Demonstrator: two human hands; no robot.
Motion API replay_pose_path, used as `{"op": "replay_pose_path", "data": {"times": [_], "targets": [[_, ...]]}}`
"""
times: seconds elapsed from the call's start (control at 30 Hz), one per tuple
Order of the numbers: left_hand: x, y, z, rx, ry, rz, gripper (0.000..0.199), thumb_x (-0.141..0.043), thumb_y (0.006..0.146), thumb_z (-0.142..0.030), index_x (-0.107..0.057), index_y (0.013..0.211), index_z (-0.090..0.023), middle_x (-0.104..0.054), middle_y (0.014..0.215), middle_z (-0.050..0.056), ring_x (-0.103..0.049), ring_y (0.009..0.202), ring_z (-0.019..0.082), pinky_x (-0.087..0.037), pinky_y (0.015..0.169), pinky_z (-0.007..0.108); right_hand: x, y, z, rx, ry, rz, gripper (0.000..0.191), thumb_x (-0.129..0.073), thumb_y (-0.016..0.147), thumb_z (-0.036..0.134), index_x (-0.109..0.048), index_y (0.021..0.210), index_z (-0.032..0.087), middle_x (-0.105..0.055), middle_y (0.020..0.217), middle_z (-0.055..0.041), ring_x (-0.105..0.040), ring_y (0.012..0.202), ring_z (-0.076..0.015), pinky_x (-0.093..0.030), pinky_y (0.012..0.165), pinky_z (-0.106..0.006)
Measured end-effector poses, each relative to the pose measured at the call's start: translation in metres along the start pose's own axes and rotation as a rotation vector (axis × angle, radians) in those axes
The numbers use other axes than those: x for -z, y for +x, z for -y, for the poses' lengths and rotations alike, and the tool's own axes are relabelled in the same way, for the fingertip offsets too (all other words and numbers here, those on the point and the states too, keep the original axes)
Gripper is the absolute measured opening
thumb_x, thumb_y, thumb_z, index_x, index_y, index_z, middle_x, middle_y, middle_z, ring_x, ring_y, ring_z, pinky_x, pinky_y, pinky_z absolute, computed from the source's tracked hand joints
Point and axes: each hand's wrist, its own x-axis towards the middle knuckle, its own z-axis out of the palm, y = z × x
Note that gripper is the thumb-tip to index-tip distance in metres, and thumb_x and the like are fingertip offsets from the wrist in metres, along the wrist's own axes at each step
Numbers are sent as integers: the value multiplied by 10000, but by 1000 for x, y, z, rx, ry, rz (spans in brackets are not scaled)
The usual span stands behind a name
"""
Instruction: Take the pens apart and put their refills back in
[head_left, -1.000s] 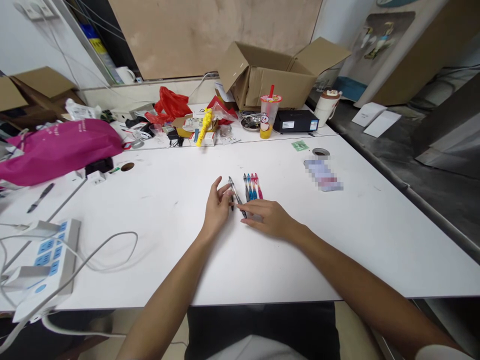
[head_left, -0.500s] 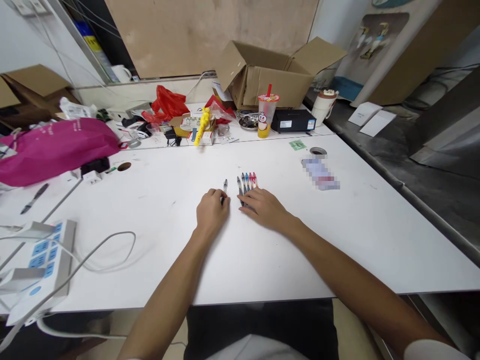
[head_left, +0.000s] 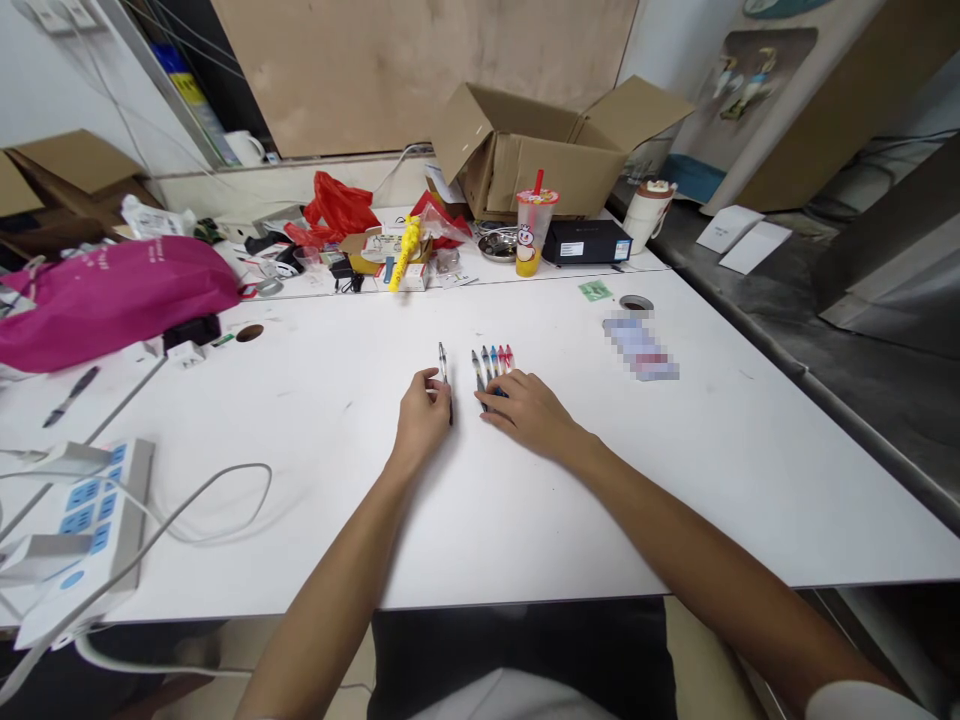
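A dark-gripped pen (head_left: 443,362) with a clear barrel points away from me, with my left hand (head_left: 424,410) closed on it by thumb and fingers. To its right, several pens (head_left: 493,360) lie side by side in a row on the white table (head_left: 517,520); their ends are black, blue and red. My right hand (head_left: 529,408) rests over the lower part of this row, its fingers across the pens and its thumb beside the leftmost one. The fingers hide the lower ends of the pens.
A power strip (head_left: 124,520) with cables is at the left, below a magenta bag (head_left: 127,295). Along the back stand a drink cup (head_left: 531,235), a black box (head_left: 586,242) and a cardboard box (head_left: 544,165). A tape roll (head_left: 636,303) lies at the right.
The pen in my left hand has shifted slightly left and away from me, and more of it shows. My left fingers have changed their pose around it. My right hand has barely moved.
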Motion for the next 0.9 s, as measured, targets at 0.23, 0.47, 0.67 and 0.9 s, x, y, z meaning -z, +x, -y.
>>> {"op": "replay_pose_path", "data": {"times": [0.23, 0.47, 0.67, 0.9], "targets": [[-2, -2, -2, 9, -48, 21, 376, -565, 892, -288, -572, 1248, -167, -653, 1017, 92, -611, 733, 168, -519, 626, 292, -4, 0, -3, -21, 21, -7, 245, -563, 997, 313, -709, 1167, 214, -676, 1162, -117, -537, 1085, -293, -432, 877, -446], [-2, -3, -9, 76, -207, 43, 307, -595, 876, -318, -599, 1150, -179, -617, 1102, 104, -632, 873, 198, -578, 631, 310, -3, -1, 0, -43, 76, -65, 264, -548, 993, 332, -667, 1186, 195, -664, 1244, -120, -548, 1128, -300, -439, 918, -454], [-3, -7, -17, 110, -566, 167, 284, -761, 770, -313, -581, 941, -177, -611, 844, 20, -662, 857, 172, -610, 813, 365, 10, -4, 13, -342, 367, -161, 234, -514, 987, 422, -638, 994, 223, -696, 974, -58, -596, 851, -220, -448, 744, -362], [-3, -13, -26, 126, -775, 322, 323, -751, 838, -299, -585, 1086, -176, -729, 1057, 105, -710, 1046, 234, -568, 955, 432, 7, -9, 19, -391, 930, 71, 420, -323, 1027, 519, -466, 756, 231, -487, 679, 9, -443, 601, -149, -377, 574, -302]]}}
